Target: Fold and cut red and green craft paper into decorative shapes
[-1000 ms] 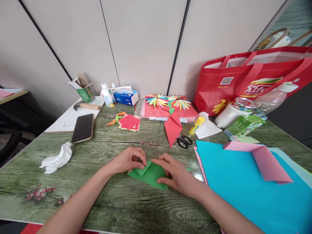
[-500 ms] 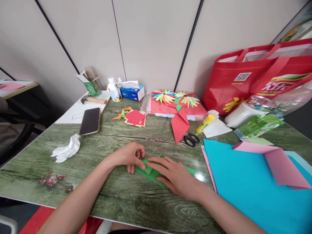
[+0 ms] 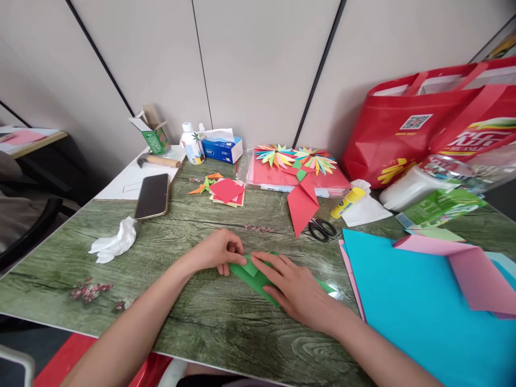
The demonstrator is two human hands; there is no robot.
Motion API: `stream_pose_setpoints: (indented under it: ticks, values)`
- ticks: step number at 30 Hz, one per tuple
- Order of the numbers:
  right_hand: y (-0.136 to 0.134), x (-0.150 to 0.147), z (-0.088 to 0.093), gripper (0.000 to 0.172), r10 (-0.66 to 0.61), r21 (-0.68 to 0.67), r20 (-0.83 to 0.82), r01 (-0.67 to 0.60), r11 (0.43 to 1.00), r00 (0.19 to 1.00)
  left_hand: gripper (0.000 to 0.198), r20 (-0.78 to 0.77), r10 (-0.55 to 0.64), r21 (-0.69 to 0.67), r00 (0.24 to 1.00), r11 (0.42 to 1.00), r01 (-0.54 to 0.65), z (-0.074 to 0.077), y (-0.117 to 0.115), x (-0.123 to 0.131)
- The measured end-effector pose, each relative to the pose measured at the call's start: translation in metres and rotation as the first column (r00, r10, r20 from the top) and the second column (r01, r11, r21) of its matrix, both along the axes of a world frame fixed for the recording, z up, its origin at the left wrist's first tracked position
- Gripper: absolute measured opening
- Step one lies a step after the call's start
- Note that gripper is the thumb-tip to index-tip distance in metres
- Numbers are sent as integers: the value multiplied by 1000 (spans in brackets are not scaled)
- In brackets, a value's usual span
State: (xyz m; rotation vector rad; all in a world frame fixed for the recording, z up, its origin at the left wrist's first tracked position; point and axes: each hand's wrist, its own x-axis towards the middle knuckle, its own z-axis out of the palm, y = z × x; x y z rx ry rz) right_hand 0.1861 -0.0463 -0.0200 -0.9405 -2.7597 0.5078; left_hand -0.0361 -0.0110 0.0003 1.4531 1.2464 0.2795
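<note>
A folded piece of green paper [image 3: 255, 282] lies on the table in front of me, its pointed right end sticking out beyond my right hand. My left hand [image 3: 220, 251] pinches the paper's left end between thumb and curled fingers. Across the middle of the paper rests my right hand [image 3: 300, 293], its fingers stretched out and pressing the sheet down. Part of the folds is hidden beneath those fingers. Past the hands are a red folded paper piece [image 3: 302, 207] and black-handled scissors [image 3: 322, 230].
Blue paper sheets [image 3: 403, 290] with a folded pink sheet [image 3: 479, 274] lie at right. Farther back stand a yellow glue stick [image 3: 348, 202], a red bag [image 3: 395, 140] and a tissue box [image 3: 220, 149]. On the left are a phone [image 3: 152, 196], a hammer [image 3: 159, 160] and crumpled tissue [image 3: 115, 242].
The whole view has shifted slightly, so things appear a little farther right and higher. Both hands keep nearly the same hold on the green paper.
</note>
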Motion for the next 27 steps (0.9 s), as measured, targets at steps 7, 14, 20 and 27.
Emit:
stream_pose_setpoints:
  ticks: [7,14,20,27]
  values:
    - [-1,-2,3,38,-36,1,36,36,999,999,25,31,-8,55,999,998,6,4,1,-1]
    - [0,-2,1,55,17,68,132,-27,997,991,26,-36,-8,33,999,999,10,-5,2,-3]
    - [-1,-2,1,51,18,101,138,-32,994,990,20,-23,-53,2,998,999,53,-2,3,-6]
    - [-2,-2,1,49,22,95,133,-35,995,991,13,-87,-14,-17,996,1000,13,1,2,-4]
